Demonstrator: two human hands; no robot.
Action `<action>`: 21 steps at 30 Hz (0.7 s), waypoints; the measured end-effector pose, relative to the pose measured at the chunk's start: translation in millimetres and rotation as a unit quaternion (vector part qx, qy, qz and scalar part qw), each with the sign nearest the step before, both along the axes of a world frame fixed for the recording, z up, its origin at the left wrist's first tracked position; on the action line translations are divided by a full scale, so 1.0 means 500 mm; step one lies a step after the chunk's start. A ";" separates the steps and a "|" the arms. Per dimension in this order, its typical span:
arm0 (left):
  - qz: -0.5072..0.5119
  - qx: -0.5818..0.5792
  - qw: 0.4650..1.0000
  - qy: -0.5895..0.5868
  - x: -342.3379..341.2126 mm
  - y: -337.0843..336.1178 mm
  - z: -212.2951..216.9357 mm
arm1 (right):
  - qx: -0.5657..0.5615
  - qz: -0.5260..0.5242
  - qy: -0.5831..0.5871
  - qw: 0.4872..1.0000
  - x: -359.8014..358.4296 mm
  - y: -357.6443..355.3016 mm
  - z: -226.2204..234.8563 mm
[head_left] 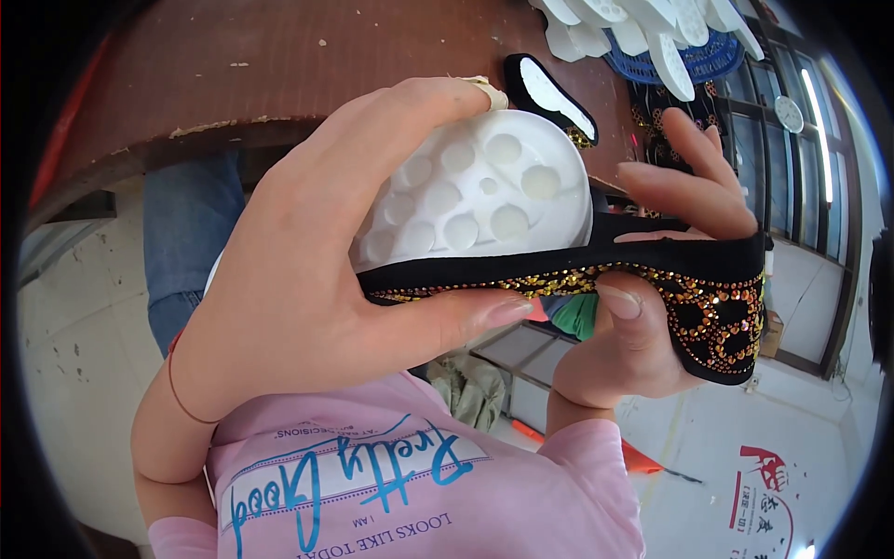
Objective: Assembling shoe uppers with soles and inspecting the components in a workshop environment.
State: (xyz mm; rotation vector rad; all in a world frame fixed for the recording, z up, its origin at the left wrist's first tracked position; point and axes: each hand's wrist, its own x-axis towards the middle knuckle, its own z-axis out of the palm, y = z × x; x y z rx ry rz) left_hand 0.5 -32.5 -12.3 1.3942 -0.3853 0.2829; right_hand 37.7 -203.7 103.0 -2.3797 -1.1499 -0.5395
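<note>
My left hand (298,233) wraps round a white moulded piece (466,186), shaped like a shoe sole with several round hollows. A tan wrap (490,92) covers one of its fingertips. Along the near edge of the white piece runs a black fabric shoe upper (722,326) studded with gold stones. My left thumb presses on that studded band. At the upper's right end, my right hand (643,349) grips the band with its thumb on the near side, other fingers raised and bent behind. Whether the upper is fixed to the white piece I cannot tell.
Beyond my hands stands a brown table (279,56) with a chipped edge. On it lie a black shoe (559,98) with a white insole, and a blue basket (708,58) heaped with white soles (666,61). More studded black pieces (652,116) lie beside the basket.
</note>
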 end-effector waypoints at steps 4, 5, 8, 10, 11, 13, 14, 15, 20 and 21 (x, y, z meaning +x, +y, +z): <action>-0.011 0.009 1.000 0.006 -0.002 0.001 -0.003 | -0.059 0.040 0.040 0.997 0.003 -0.009 0.004; -0.013 0.007 1.000 0.010 -0.002 0.000 -0.003 | -0.058 0.032 0.046 0.997 0.001 -0.007 0.003; -0.019 0.000 1.000 0.022 -0.005 -0.003 -0.003 | -0.056 0.005 0.062 0.997 -0.006 -0.003 0.002; -0.018 0.001 1.000 0.020 -0.006 -0.007 -0.004 | -0.065 0.017 0.061 0.996 -0.004 -0.008 0.005; -0.016 0.001 1.000 0.019 -0.007 -0.010 -0.005 | -0.074 0.029 0.062 0.995 -0.003 -0.012 0.008; -0.013 0.001 1.000 0.016 -0.007 -0.014 -0.004 | -0.092 0.052 0.062 0.992 -0.001 -0.019 0.012; -0.013 0.000 1.000 0.014 -0.006 -0.013 -0.005 | -0.092 0.052 0.060 0.993 -0.001 -0.022 0.011; -0.010 0.018 1.000 0.001 -0.005 -0.011 -0.005 | -0.082 0.042 0.055 0.994 -0.001 -0.024 0.010; -0.003 0.078 0.996 -0.034 -0.003 0.001 0.004 | -0.050 0.015 0.039 0.998 0.003 -0.037 -0.002; -0.009 0.085 0.996 -0.029 -0.004 0.003 0.008 | -0.049 0.014 0.041 0.998 0.006 -0.040 -0.005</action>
